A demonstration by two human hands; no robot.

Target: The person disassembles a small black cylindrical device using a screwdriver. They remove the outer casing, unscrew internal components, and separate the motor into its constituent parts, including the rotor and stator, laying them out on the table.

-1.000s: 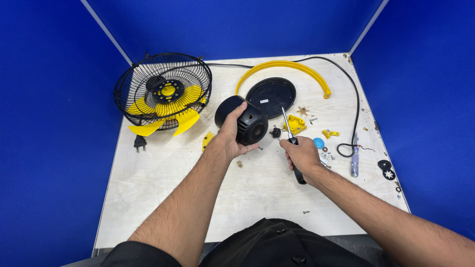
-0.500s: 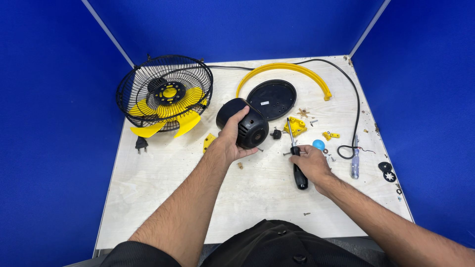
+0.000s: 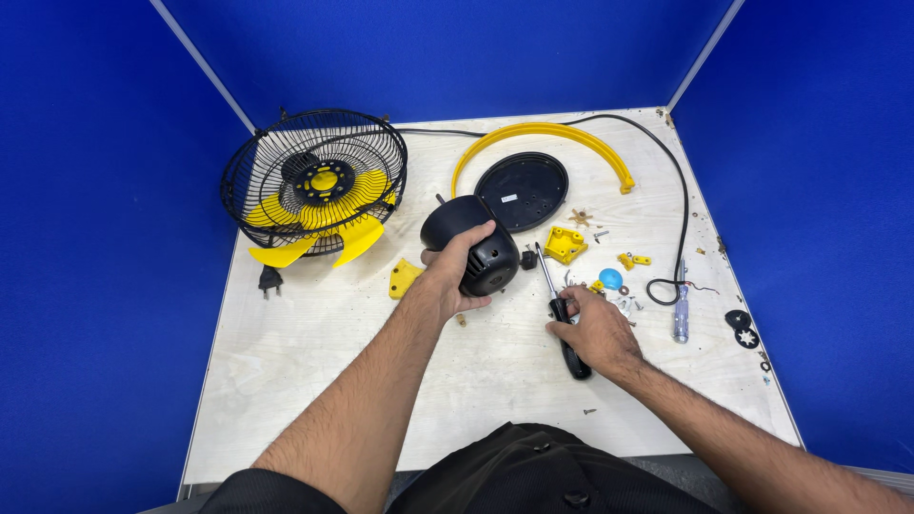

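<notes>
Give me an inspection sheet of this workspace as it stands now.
Surface: pale wooden table, scuffed, dotted with small debris.
Job's things: black motor housing gripped by left hand; screwdriver lying flat under right hand.
Clutter: wire fan guard with yellow blades, round black plate, yellow arc, yellow brackets, screws, blue cap, tester screwdriver.
Hands: left closed on housing; right resting on screwdriver handle.
Cables: black cord looping along right side; plug at left.
Surroundings: blue partition walls.

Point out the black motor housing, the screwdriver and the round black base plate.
black motor housing (image 3: 481, 249): head view, on its rounded side, gripped by the left hand (image 3: 455, 271).
screwdriver (image 3: 546, 269): head view, on its metal shaft; the right hand (image 3: 595, 333) covers the handle.
round black base plate (image 3: 524, 190): head view, on its flat centre.
</notes>
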